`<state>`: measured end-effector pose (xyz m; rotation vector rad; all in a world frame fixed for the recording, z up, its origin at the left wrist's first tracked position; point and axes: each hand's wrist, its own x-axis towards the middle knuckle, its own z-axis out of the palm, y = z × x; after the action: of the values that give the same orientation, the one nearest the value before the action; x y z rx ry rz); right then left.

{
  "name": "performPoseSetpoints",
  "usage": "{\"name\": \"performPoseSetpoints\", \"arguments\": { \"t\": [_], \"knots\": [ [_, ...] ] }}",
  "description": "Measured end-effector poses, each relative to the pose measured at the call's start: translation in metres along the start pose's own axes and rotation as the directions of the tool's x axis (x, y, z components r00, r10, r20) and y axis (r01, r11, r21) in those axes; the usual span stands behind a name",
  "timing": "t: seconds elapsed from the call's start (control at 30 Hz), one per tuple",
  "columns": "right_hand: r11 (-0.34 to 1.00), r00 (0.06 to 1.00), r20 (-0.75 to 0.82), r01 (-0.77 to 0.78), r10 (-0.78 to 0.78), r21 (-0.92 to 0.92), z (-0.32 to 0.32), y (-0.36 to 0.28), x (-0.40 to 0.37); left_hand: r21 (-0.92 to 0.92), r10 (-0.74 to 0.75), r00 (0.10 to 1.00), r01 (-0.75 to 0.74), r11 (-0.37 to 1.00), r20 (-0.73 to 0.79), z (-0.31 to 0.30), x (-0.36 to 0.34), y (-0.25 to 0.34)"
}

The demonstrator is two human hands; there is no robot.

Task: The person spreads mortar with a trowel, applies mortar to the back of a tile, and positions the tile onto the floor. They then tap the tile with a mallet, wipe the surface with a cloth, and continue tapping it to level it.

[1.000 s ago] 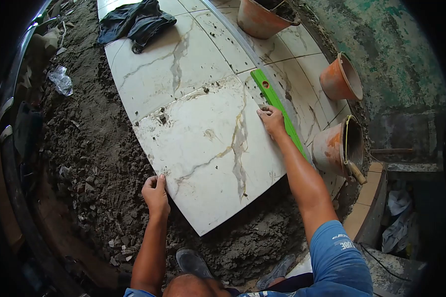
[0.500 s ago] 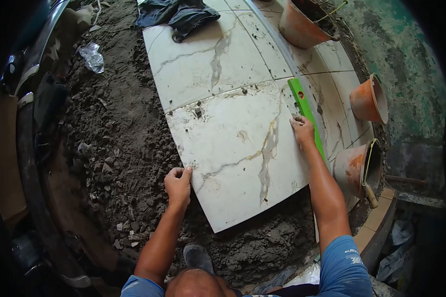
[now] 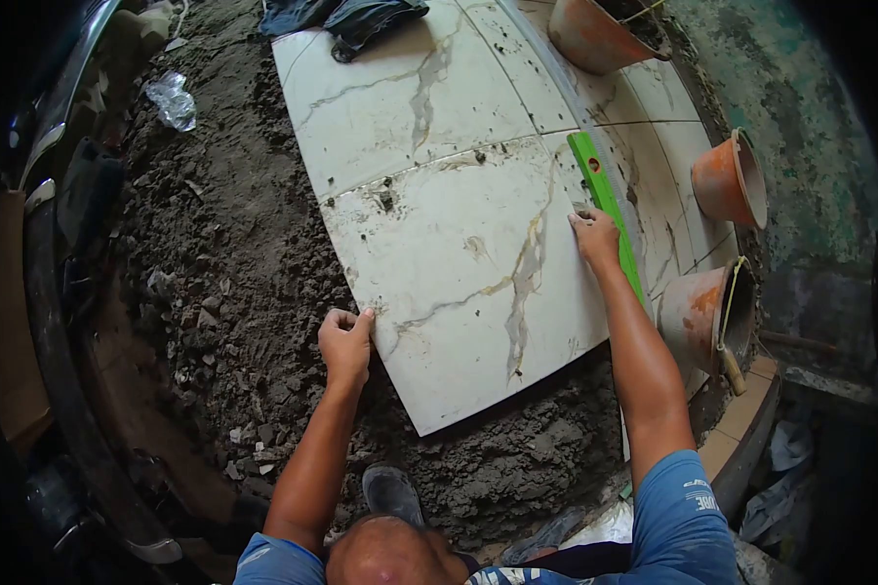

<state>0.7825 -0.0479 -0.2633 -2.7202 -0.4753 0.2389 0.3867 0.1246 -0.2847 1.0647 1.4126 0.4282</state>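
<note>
A large white tile point(image 3: 458, 302) with grey and gold veins lies over dark, crumbly mortar. On its left edge is my left hand point(image 3: 346, 341), thumb on the top face and fingers curled at the side. My right hand point(image 3: 597, 237) is closed at the opposite edge, its fingertips by a small dark gap or smear. Right beside that hand lies a green spirit level point(image 3: 605, 200), running along the tile's right side. Mud smears and crumbs dot the tile near its joint with a similar tile point(image 3: 390, 117) above.
Orange mud-stained buckets stand on the right: one at the top point(image 3: 595, 39), a smaller one point(image 3: 727, 180) and one with a wooden-grip handle point(image 3: 698, 312). Dark cloth point(image 3: 351, 19) lies on the upper tile. Crumpled foil point(image 3: 173, 100) rests on loose mortar point(image 3: 234, 224) at left.
The whole scene sits slightly higher in the picture, as the view has shifted. Both hands keep the same places on the tile's edges.
</note>
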Motion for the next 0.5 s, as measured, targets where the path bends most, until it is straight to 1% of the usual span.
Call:
{"name": "performPoseSetpoints", "arguments": {
  "t": [0.03,0.07,0.1,0.17,0.23,0.27,0.3,0.33,0.37,0.43,0.47,0.5],
  "knots": [
    [0.999,1.000,0.001,-0.019,0.019,-0.037,-0.008,-0.013,-0.007,-0.017,-0.025,1.000,0.025,1.000,0.008,-0.001,0.001,0.000],
    [0.996,0.999,0.018,-0.037,0.039,-0.077,-0.012,-0.021,-0.010,-0.013,-0.007,0.998,0.008,1.000,0.067,-0.004,0.006,-0.007],
    [0.994,0.999,0.024,-0.038,0.040,-0.105,-0.015,-0.027,-0.012,-0.058,-0.027,0.995,0.033,0.998,0.100,-0.005,0.005,-0.003],
    [0.992,0.997,0.027,-0.070,0.073,-0.104,-0.021,-0.034,-0.018,-0.077,-0.026,0.994,0.034,0.996,0.108,-0.005,0.006,-0.004],
    [0.981,0.999,0.028,0.027,-0.022,-0.194,-0.027,-0.047,-0.026,-0.070,-0.023,0.993,0.032,0.997,0.117,-0.005,0.004,-0.002],
    [0.976,0.997,0.026,0.082,-0.079,-0.199,-0.034,-0.055,-0.032,-0.084,-0.030,0.992,0.040,0.996,0.120,-0.006,0.004,-0.002],
    [0.970,0.991,0.024,0.133,-0.131,-0.205,-0.055,-0.078,-0.046,-0.093,-0.038,0.991,0.050,0.994,0.125,-0.005,0.005,-0.001],
    [0.970,0.969,-0.077,0.229,-0.235,-0.078,-0.077,-0.099,-0.066,-0.050,-0.033,0.994,0.038,0.998,0.104,-0.004,0.003,0.001],
    [0.945,0.930,-0.193,0.324,-0.312,0.035,-0.095,-0.113,-0.086,-0.106,-0.023,0.991,0.037,0.994,0.128,-0.005,0.006,-0.006],
    [0.906,0.891,-0.236,0.416,-0.388,0.080,-0.110,-0.113,-0.121,-0.093,-0.022,0.989,0.036,0.995,0.145,-0.007,0.007,-0.005],
    [0.915,0.914,-0.172,0.389,-0.369,0.104,-0.105,-0.105,-0.141,-0.066,-0.025,0.990,0.035,0.997,0.138,-0.006,0.003,0.001],
    [0.924,0.932,-0.102,0.360,-0.348,0.129,-0.094,-0.094,-0.163,-0.075,-0.005,0.985,0.018,0.997,0.171,-0.010,0.008,-0.004]
  ]
}}
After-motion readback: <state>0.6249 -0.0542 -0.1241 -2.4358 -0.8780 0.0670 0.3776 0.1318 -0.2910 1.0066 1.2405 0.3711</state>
